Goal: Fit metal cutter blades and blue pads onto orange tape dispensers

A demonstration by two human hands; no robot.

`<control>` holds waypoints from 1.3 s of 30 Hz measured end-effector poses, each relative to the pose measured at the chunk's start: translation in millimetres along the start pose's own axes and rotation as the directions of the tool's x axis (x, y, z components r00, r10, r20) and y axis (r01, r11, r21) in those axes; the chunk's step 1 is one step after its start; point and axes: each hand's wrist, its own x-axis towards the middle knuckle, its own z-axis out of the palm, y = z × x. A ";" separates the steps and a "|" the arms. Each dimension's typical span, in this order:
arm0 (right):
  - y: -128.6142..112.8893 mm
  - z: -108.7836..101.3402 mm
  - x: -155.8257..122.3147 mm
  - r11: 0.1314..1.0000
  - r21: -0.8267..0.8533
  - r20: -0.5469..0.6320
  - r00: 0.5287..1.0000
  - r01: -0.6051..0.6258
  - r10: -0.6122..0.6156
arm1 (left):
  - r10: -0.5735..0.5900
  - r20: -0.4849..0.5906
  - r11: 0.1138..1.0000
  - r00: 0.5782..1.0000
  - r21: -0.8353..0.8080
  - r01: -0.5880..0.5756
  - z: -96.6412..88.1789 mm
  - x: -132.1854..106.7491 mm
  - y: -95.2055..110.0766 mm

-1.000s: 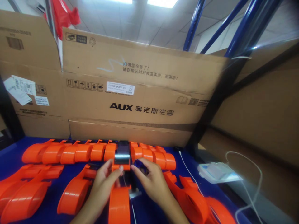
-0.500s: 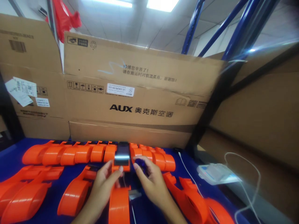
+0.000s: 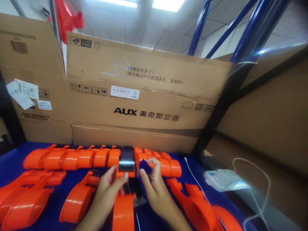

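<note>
Two bits of plastic are keeping me busy here. My left hand (image 3: 109, 186) is gripping an orange plastic piece (image 3: 123, 211) by its narrow far part, thumb pressing on top, fingers wrapping round the left side. The piece is running lengthwise straight away from me, its fat rounded end facing me and its narrower end pointing at the big AUX carton (image 3: 93, 109). So most of it is sitting just right of my left hand, with that rounded end hanging nearer to me than my fingers are.

My right hand (image 3: 156, 189) is pinching a small dark blue piece (image 3: 145, 166) between thumb and fingers. That one is slanting, top end leaning up and left, and it's sitting at my fingertips, near the orange piece but not touching it.

Now the murky stuff: the bottom edge of my view is cutting off the rounded end, and my left fingers are partly disappearing behind the orange plastic. A glossy black panel (image 3: 126, 159) is showing right beyond my left thumb, and I can't tell if it's joined on. My right thumb and fingers are covering part of the blue piece, so its full shape is staying a mystery.
</note>
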 end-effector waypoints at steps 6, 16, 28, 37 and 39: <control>1.3 6.1 0.6 0.997 0.069 0.005 0.999 0.033 -0.034 | -0.004 -0.014 1.000 1.000 -0.002 0.004 1.8 -1.3 0.3; -7.1 5.1 -0.8 0.998 -0.048 0.071 0.997 0.044 -0.041 | 0.015 0.007 1.000 1.000 -0.006 -0.015 2.0 -2.6 0.0; -3.6 3.1 -3.4 0.991 -0.121 0.154 0.987 0.065 -0.046 | 0.021 0.007 0.999 1.000 0.041 -0.021 3.2 -5.6 1.7; 2.0 -0.4 -1.5 0.986 -0.120 0.177 0.980 0.118 -0.096 | 0.026 0.024 0.998 0.999 0.053 -0.028 3.2 -4.2 4.0; 2.8 -1.1 -0.4 0.980 -0.140 0.169 0.979 0.140 -0.116 | 0.027 0.027 0.998 0.999 0.052 -0.028 3.2 -3.6 4.6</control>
